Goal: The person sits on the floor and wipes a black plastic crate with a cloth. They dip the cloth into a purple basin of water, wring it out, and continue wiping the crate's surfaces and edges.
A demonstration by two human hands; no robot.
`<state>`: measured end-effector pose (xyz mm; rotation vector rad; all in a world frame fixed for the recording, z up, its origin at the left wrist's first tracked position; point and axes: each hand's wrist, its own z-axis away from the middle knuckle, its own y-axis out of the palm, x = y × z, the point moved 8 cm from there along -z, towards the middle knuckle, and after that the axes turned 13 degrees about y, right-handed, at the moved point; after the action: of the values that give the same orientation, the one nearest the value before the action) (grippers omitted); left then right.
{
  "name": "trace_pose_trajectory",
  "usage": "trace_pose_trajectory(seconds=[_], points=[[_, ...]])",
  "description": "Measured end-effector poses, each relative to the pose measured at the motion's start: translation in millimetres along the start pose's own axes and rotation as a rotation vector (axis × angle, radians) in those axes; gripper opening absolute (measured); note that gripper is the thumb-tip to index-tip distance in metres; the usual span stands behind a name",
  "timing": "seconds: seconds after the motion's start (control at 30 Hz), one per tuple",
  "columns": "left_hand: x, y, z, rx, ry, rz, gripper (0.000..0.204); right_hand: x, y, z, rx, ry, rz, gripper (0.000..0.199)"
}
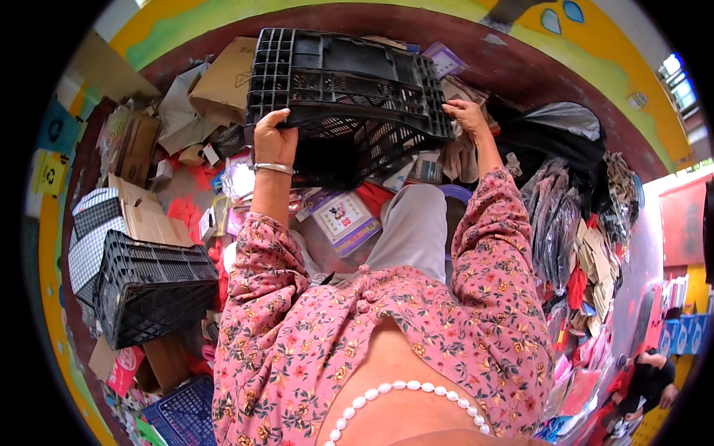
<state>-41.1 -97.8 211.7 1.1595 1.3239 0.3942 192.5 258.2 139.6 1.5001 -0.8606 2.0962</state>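
Both my arms reach forward to a black plastic crate [349, 82] with lattice sides, held up and tipped in front of me. My left hand [275, 141] is closed round its near left rim, the thumb on top. At the right end, my right hand [466, 117] grips the crate's edge, with some of its fingers hidden behind the plastic. Below the crate, a flat purple-bordered package [343, 221] with a cartoon picture lies on the floor, close to my grey-trousered knee.
Another black crate [152, 286] stands tilted at my left beside flattened cardboard [152, 219]. A blue crate [182, 412] lies at the lower left. Plastic-wrapped dark items [554, 215] pile up on the right. A person [648, 383] is at the lower right. A painted wall curves behind.
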Motion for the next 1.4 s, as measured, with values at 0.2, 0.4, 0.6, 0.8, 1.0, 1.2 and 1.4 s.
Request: trace_pose_trajectory(seconds=[0.2,0.4,0.6,0.8,1.0,1.2,1.4], points=[[0.3,-16.3,-3.8,-0.076,0.036,-0.054,0.006,44.0,-85.0,1.6,-0.464,-0.194,-0.165,0.013],[-6.5,2.1,14.4,0.001,0.039,-0.015,0.008,217.6,-29.4,51.5,-0.257,-0.563,-0.692,0.011],[-3.9,12.5,24.8,-0.019,0.024,0.018,0.007,248.6,138.4,36.8,-0.049,-0.741,-0.204,0.036],[-0.3,1.4,35.1,-0.052,-0.011,-0.067,0.004,202.0,184.3,22.9,-0.255,-0.637,0.355,0.062],[8.8,4.5,39.1,-0.032,-0.033,-0.116,0.005,214.9,189.5,21.9,-0.459,-0.324,0.251,0.03],[2.6,12.9,45.5,0.064,-0.051,-0.066,0.004,271.9,223.0,64.4,-0.183,-0.78,0.118,0.026],[-18.7,8.8,43.7,-0.048,0.041,0.011,0.01,276.9,235.4,7.5,-0.242,-0.628,0.397,0.031]])
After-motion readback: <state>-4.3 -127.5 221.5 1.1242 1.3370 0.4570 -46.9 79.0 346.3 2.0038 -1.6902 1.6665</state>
